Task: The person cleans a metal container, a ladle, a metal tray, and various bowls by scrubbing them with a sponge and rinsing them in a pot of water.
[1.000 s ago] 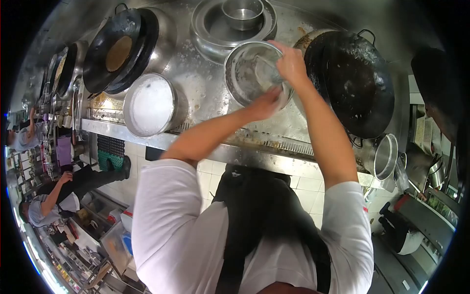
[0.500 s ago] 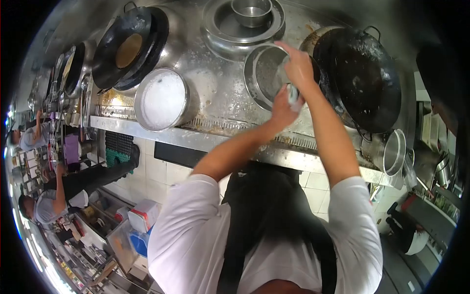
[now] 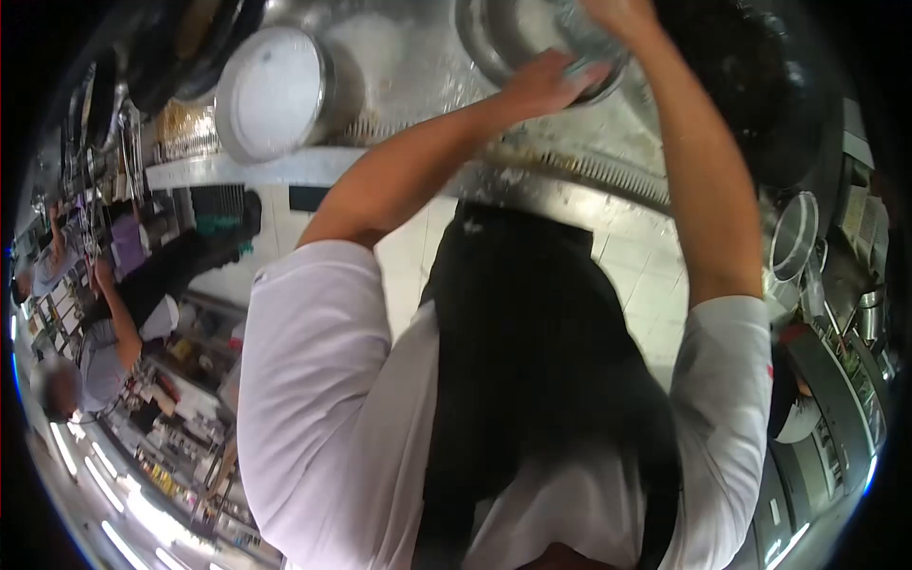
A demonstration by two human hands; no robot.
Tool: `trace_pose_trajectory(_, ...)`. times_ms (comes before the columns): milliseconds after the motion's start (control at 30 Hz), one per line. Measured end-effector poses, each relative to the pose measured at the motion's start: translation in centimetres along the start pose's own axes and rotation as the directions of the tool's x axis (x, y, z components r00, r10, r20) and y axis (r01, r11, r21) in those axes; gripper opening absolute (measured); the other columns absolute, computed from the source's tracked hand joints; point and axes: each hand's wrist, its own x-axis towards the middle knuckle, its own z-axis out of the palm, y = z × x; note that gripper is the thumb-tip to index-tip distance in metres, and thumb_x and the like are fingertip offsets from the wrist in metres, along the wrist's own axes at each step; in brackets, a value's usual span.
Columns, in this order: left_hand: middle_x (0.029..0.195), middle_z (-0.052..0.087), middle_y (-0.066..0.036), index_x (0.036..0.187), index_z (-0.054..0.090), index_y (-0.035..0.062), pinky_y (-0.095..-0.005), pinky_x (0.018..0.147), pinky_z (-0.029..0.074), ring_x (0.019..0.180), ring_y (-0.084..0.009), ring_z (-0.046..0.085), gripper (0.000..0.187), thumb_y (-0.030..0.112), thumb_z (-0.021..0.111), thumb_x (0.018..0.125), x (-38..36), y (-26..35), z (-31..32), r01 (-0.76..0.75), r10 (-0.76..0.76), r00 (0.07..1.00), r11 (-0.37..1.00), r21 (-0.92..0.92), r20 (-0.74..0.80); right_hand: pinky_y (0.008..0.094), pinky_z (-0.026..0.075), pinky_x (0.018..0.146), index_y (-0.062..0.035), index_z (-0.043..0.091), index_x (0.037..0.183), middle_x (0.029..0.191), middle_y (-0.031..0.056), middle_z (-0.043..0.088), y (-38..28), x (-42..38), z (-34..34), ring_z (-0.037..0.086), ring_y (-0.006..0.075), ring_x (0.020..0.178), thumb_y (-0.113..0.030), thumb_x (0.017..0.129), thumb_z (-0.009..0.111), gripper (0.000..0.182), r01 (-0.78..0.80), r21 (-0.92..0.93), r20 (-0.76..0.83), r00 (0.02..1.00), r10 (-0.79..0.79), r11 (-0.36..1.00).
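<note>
At the top edge of the head view, a metal pot (image 3: 472,43) stands on the steel counter. My left hand (image 3: 551,84) is over the pot's near side, its fingers closed on a pale grey-green cloth (image 3: 581,33), blurred and wet-looking. My right hand (image 3: 622,13) grips the same cloth from the far right, partly cut off by the frame's top. Both hands are smeared by motion. A second metal pot (image 3: 326,90) to the left holds white, foamy-looking liquid (image 3: 269,95).
Dark woks stand at the upper left and on the right (image 3: 727,85). A slotted drain strip (image 3: 608,171) runs along the counter's front edge. A metal strainer-like container (image 3: 794,236) hangs at the right. Other people (image 3: 104,332) work at the left.
The view has tilted down toward my body, so the counter sits higher in the frame. My hands stay at the pot with the cloth, and their grip has shifted.
</note>
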Motion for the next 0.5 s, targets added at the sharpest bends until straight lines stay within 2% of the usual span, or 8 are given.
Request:
trace_pose_trajectory(33, 0.126, 0.049, -0.027, 0.121, 0.056, 0.0020, -0.0483, 0.101, 0.035, 0.115, -0.0420, 0.047, 0.059, 0.053, 0.043, 0.094, 0.9, -0.5, 3.0, -0.190, 0.162, 0.977, 0.955, -0.227, -0.136, 0.0399, 0.051, 0.083, -0.0061, 0.067, 0.111, 0.102, 0.0237, 0.066, -1.1, -0.4, -0.1, 0.065, 0.0387, 0.096, 0.001, 0.075, 0.051, 0.040, -0.058, -0.024, 0.060, 0.996, 0.059, 0.998)
trace_pose_trajectory(100, 0.122, 0.051, -0.023, 0.123, 0.054, 0.0044, -0.0466, 0.101, 0.036, 0.113, -0.0387, 0.049, 0.053, 0.048, 0.047, 0.093, 1.2, 1.5, 3.7, -0.327, 0.280, 0.917, 0.936, -0.131, -0.285, 0.0404, 0.051, 0.082, -0.0062, 0.067, 0.111, 0.100, 0.0245, 0.066, -2.5, 0.3, -1.2, 0.065, 0.0388, 0.095, 0.002, 0.074, 0.050, 0.042, -0.128, -0.110, 0.136, 0.980, 0.143, 0.986)
trace_pose_trajectory(167, 0.117, 0.054, -0.016, 0.125, 0.051, 0.0045, -0.0438, 0.101, 0.037, 0.115, -0.0339, 0.050, 0.050, 0.040, 0.055, 0.091, -0.7, 2.6, 0.7, -0.208, 0.180, 0.968, 0.965, -0.160, -0.174, 0.0412, 0.051, 0.082, -0.0064, 0.067, 0.111, 0.099, 0.0249, 0.066, -2.2, 0.8, -1.4, 0.065, 0.0392, 0.094, 0.004, 0.073, 0.049, 0.043, -0.146, -0.156, 0.138, 0.976, 0.168, 0.977)
trace_pose_trajectory(233, 0.119, 0.056, -0.013, 0.120, 0.057, 0.0051, -0.0473, 0.101, 0.036, 0.116, -0.0342, 0.050, 0.046, 0.040, 0.056, 0.090, -1.9, -2.7, -3.7, -0.421, 0.394, 0.896, 0.900, 0.114, 0.204, 0.0417, 0.051, 0.083, -0.0068, 0.067, 0.111, 0.098, 0.0250, 0.066, -1.0, 1.4, -0.4, 0.064, 0.0393, 0.093, 0.005, 0.071, 0.049, 0.045, -0.017, -0.149, 0.137, 0.990, 0.037, 0.989)
trace_pose_trajectory(300, 0.112, 0.058, -0.012, 0.110, 0.062, 0.0059, -0.0497, 0.092, 0.040, 0.111, -0.0357, 0.053, 0.051, 0.050, 0.058, 0.084, 0.1, -9.6, -10.4, -0.784, 0.759, 0.552, 0.331, 0.525, 0.345, 0.0419, 0.051, 0.084, -0.0075, 0.067, 0.111, 0.098, 0.0246, 0.066, 1.9, 1.6, 0.9, 0.064, 0.0389, 0.093, 0.005, 0.070, 0.049, 0.047, 0.250, -0.129, 0.125, 0.964, -0.235, 0.960)
trace_pose_trajectory(367, 0.114, 0.057, -0.005, 0.091, 0.069, 0.0101, -0.0417, 0.093, 0.037, 0.113, -0.0258, 0.045, 0.024, 0.026, 0.058, 0.077, 2.2, -0.6, -17.2, -0.793, 0.382, 0.582, 0.068, 0.606, 0.718, 0.0421, 0.050, 0.087, -0.0077, 0.067, 0.112, 0.102, 0.0237, 0.065, -0.5, 1.6, 1.1, 0.063, 0.0388, 0.096, 0.005, 0.069, 0.049, 0.048, 0.149, -0.099, 0.186, 0.974, -0.129, 0.984)
trace_pose_trajectory(467, 0.119, 0.055, -0.003, 0.084, 0.073, 0.0119, -0.0375, 0.099, 0.031, 0.116, -0.0227, 0.041, 0.026, 0.026, 0.052, 0.080, 3.5, 0.1, -16.5, -0.668, 0.411, 0.607, -0.200, 0.716, 0.681, 0.0428, 0.048, 0.089, -0.0067, 0.067, 0.110, 0.104, 0.0230, 0.065, -0.6, 2.1, 1.0, 0.062, 0.0389, 0.098, 0.004, 0.069, 0.048, 0.047, 0.143, -0.036, 0.224, 0.966, -0.132, 0.989)
trace_pose_trajectory(500, 0.123, 0.055, -0.004, 0.096, 0.070, 0.0109, -0.0413, 0.100, 0.033, 0.117, -0.0260, 0.044, 0.029, 0.032, 0.054, 0.083, 2.7, 0.3, -15.3, -0.633, 0.322, 0.726, -0.032, 0.774, 0.607, 0.0431, 0.048, 0.089, -0.0068, 0.067, 0.110, 0.105, 0.0228, 0.065, -0.3, 1.8, 0.9, 0.062, 0.0390, 0.098, 0.004, 0.069, 0.048, 0.046, 0.116, -0.059, 0.196, 0.975, -0.103, 0.991)
